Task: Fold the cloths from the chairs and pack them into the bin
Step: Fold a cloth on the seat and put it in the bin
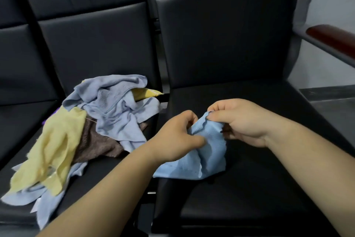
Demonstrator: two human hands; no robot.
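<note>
A light blue cloth [203, 156] hangs crumpled between my two hands above the right chair's black seat [259, 188]. My left hand [172, 138] pinches its left part with curled fingers. My right hand [242, 121] pinches its upper edge between thumb and fingers. The cloth's lower end touches the seat. On the middle chair [107, 167] lies a loose pile of cloths [115, 114]: pale blue ones on top, a yellow one [51, 152] at the left, a brown one [96, 144] beneath. No bin is in view.
Three black padded chairs stand side by side with tall backrests [221, 35]. A dark red wooden armrest [334, 37] on a metal bar juts out at the right. A narrow gap with a metal frame separates the middle and right seats. A grey wall and floor show at the far right.
</note>
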